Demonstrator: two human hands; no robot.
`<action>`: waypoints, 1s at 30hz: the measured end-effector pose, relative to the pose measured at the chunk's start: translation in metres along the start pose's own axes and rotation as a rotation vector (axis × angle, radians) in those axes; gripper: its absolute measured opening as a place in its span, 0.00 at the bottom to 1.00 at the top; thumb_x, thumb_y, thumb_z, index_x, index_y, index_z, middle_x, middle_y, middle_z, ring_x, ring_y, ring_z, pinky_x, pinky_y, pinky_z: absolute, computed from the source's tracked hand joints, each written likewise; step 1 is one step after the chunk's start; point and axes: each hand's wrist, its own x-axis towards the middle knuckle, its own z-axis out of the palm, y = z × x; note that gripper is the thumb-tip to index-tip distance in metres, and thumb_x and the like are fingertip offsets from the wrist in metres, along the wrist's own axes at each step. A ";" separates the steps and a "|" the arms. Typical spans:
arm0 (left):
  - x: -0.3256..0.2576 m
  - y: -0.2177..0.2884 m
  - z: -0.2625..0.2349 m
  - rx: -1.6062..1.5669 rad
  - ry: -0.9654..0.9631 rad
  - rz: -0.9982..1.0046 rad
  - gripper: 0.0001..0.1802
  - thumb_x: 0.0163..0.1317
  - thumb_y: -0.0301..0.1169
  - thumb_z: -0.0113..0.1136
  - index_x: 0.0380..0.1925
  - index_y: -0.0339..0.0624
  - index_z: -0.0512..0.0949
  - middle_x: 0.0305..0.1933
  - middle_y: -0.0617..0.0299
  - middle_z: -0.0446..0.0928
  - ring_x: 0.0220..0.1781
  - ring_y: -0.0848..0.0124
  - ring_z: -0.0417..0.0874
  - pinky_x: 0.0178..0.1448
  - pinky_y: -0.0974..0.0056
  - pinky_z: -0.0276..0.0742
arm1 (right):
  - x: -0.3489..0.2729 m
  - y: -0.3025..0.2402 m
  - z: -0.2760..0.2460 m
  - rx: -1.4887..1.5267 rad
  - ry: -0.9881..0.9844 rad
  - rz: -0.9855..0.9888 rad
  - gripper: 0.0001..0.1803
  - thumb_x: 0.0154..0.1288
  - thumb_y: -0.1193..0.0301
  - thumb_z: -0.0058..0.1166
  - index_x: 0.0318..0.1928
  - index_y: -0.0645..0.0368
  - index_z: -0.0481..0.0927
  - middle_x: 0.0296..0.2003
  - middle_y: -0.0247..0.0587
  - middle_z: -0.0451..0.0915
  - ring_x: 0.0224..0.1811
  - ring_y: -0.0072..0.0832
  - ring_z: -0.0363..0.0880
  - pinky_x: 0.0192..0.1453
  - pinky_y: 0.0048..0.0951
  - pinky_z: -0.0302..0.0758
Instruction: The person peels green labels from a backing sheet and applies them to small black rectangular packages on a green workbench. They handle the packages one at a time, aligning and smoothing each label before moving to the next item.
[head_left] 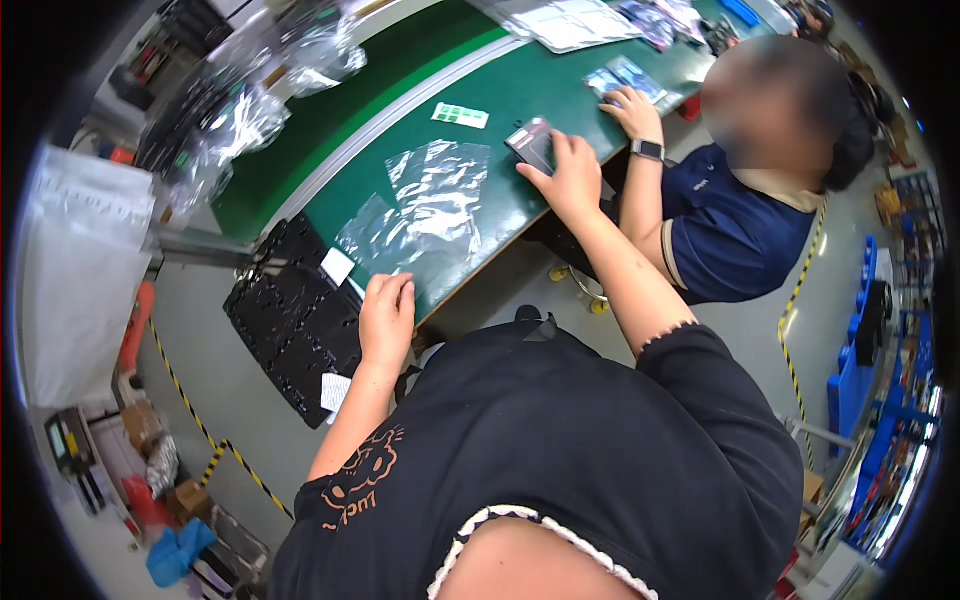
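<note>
My right hand (pixel 570 183) is over the table with its thumb and fingers round the near corner of a small black package (pixel 529 140), which has a pale, reddish-marked end. Close to the near table edge, my left hand (pixel 386 312) rests with its fingers stretched forward, beside the lower edge of some clear plastic bags (pixel 440 195). The bags lie flat and overlap on the green table (pixel 520 85). Beyond them is a white sheet with green labels (pixel 460 115).
A co-worker in a dark blue shirt (pixel 725 235) sits at the right, one hand on blue packets (pixel 625 78). Black trays (pixel 295 320) stand left of the table. Bagged parts (pixel 235 125) are at the far left, white plastic bags (pixel 570 25) at the far end.
</note>
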 end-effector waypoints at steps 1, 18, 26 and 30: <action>-0.001 0.003 0.004 -0.003 -0.027 -0.008 0.07 0.63 0.27 0.57 0.39 0.39 0.81 0.35 0.55 0.75 0.35 0.60 0.80 0.40 0.60 0.75 | 0.004 0.018 0.013 -0.121 -0.085 0.018 0.42 0.53 0.41 0.61 0.60 0.59 0.72 0.58 0.53 0.70 0.64 0.48 0.66 0.65 0.49 0.64; -0.008 -0.002 0.017 0.211 -0.192 -0.089 0.21 0.55 0.35 0.66 0.47 0.38 0.77 0.43 0.52 0.71 0.49 0.53 0.74 0.53 0.54 0.72 | 0.006 -0.060 0.029 0.376 0.035 -0.489 0.14 0.57 0.75 0.57 0.45 0.60 0.78 0.43 0.47 0.77 0.50 0.47 0.74 0.53 0.43 0.72; -0.015 -0.002 -0.010 0.104 -0.166 -0.016 0.21 0.55 0.33 0.67 0.48 0.35 0.77 0.50 0.50 0.70 0.51 0.53 0.74 0.56 0.54 0.71 | 0.122 -0.053 0.115 -0.261 -0.279 -0.068 0.16 0.59 0.73 0.51 0.49 0.61 0.77 0.49 0.48 0.77 0.56 0.47 0.74 0.55 0.50 0.73; -0.007 -0.006 -0.031 -0.011 -0.149 -0.036 0.19 0.58 0.31 0.64 0.50 0.36 0.76 0.56 0.51 0.69 0.59 0.54 0.71 0.63 0.57 0.68 | 0.141 -0.063 0.105 -0.073 -0.546 0.091 0.10 0.57 0.70 0.55 0.39 0.58 0.82 0.37 0.45 0.84 0.42 0.39 0.83 0.46 0.40 0.77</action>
